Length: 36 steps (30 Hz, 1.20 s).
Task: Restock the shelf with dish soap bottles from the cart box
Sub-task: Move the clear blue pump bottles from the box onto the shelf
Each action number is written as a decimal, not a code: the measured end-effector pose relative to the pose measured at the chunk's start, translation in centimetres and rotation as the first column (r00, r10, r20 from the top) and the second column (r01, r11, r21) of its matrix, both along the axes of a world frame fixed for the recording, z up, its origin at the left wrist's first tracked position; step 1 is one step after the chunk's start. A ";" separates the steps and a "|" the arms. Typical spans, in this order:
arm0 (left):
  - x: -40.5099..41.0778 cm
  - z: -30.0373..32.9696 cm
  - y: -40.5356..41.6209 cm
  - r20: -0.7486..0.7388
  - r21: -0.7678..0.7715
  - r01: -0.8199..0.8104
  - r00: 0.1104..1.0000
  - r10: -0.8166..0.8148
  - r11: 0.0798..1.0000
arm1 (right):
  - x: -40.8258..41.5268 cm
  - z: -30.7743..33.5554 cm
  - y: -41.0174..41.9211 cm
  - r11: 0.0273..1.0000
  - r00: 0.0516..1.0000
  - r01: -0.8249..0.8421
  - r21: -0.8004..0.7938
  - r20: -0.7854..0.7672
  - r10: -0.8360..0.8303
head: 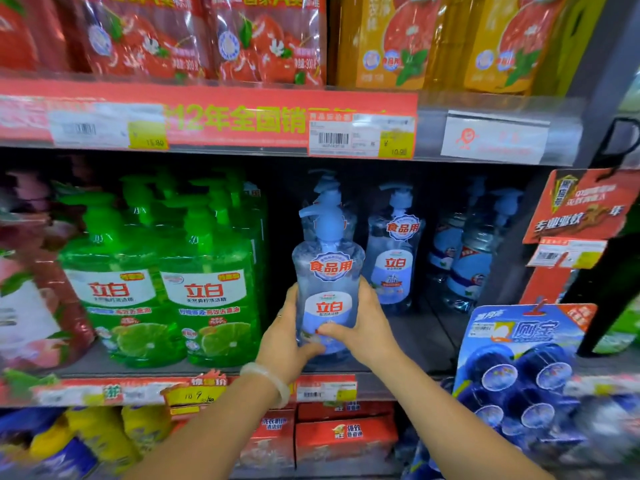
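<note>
Holding clear blue soap bottle point(327, 289) upright at frame centre: left hand point(284, 336) and right hand point(360, 323) both wrapped round base. Risk: pump snagging bottle behind point(394, 251), toppling row.

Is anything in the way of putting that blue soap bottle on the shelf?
Nothing visible blocks it. Both hands, left and right, hold the clear blue bottle at the front of the shelf. More blue bottles stand behind and to its right, green bottles to its left.
</note>
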<state>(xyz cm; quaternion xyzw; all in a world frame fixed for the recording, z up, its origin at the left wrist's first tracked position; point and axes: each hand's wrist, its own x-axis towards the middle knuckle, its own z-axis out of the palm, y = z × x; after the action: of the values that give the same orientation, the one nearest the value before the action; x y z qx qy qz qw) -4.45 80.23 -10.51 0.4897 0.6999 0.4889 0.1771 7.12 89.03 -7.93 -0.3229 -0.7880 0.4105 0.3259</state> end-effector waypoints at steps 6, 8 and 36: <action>2.1 -1.3 -2.0 -0.203 -0.224 -0.172 0.971 0.127 0.959 | 1.6 -0.7 -2.2 0.994 0.984 0.103 -0.032 0.152 -0.097; 3.6 -2.4 -3.5 -0.299 -0.139 -0.193 0.943 0.145 0.971 | 2.6 -1.7 -3.3 0.986 0.960 0.167 -0.001 0.229 -0.162; 42.8 -7.0 -5.3 -0.438 -0.725 0.374 0.397 -0.806 0.578 | 44.7 -10.2 -14.8 0.883 0.447 0.448 0.139 0.820 -0.357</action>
<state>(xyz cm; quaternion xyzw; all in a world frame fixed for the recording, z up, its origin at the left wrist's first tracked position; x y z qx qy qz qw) 38.34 74.91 -17.51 0.7980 0.5741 -0.0640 0.1717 51.81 74.24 -18.10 -0.6695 -0.7256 0.1584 -0.0115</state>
